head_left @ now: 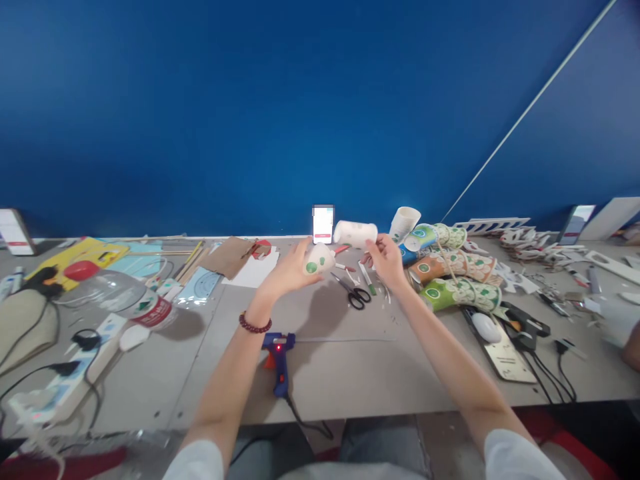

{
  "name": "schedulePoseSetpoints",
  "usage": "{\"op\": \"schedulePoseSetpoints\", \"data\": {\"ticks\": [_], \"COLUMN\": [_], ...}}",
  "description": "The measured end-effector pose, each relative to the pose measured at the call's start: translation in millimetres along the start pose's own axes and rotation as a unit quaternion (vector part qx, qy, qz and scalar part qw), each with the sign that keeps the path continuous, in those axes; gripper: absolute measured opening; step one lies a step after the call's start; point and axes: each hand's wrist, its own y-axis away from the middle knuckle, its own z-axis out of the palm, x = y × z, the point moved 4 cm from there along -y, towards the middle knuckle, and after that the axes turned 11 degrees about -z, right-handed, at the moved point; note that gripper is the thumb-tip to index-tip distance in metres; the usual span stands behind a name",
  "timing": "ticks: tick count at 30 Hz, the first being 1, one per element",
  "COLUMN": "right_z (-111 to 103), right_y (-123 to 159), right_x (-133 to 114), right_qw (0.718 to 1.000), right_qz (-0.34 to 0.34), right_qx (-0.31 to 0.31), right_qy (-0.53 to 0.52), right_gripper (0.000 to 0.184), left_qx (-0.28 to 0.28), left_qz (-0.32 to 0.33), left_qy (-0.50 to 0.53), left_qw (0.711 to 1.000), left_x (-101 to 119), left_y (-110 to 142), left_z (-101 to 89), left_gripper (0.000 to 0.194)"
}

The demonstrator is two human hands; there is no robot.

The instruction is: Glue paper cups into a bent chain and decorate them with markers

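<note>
Over the middle of the table, my left hand [286,272] is closed around a white paper cup [319,260] with green dots. My right hand [387,261] grips another white paper cup [354,233] by one end; it lies sideways in the air, slightly higher and to the right. A small gap seems to separate the two cups. Below them on the table are black-handled scissors [358,298]. A blue glue gun [281,363] with a red light lies nearer to me, by my left forearm.
A lit phone [323,227] stands against the blue wall. Stacked patterned cups [457,293] lie at right, beside an upright cup stack [404,223]. At left are a plastic bottle [125,297], brown cardboard [231,256] and a power strip [85,373]. Cables cross the front edge.
</note>
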Motion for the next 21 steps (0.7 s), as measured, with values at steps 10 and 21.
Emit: {"op": "schedulePoseSetpoints", "data": {"ticks": [10,21], "right_z": [8,7], "right_y": [-5,0], "right_x": [-26,-11], "right_qw": [0.987,0.972], "right_qz": [-0.005,0.005], "right_qx": [-0.132,-0.232], "right_qy": [-0.094,-0.042], "right_gripper": [0.033,0.040], "left_qx": [0.017,-0.023], "left_qz": [0.021,0.022], "left_qy": [0.017,0.023], "left_qw": [0.999,0.999], "left_x": [1,-3], "left_y": [4,0], "left_z": [-11.0,-8.8], "left_gripper": [0.068,0.061]}}
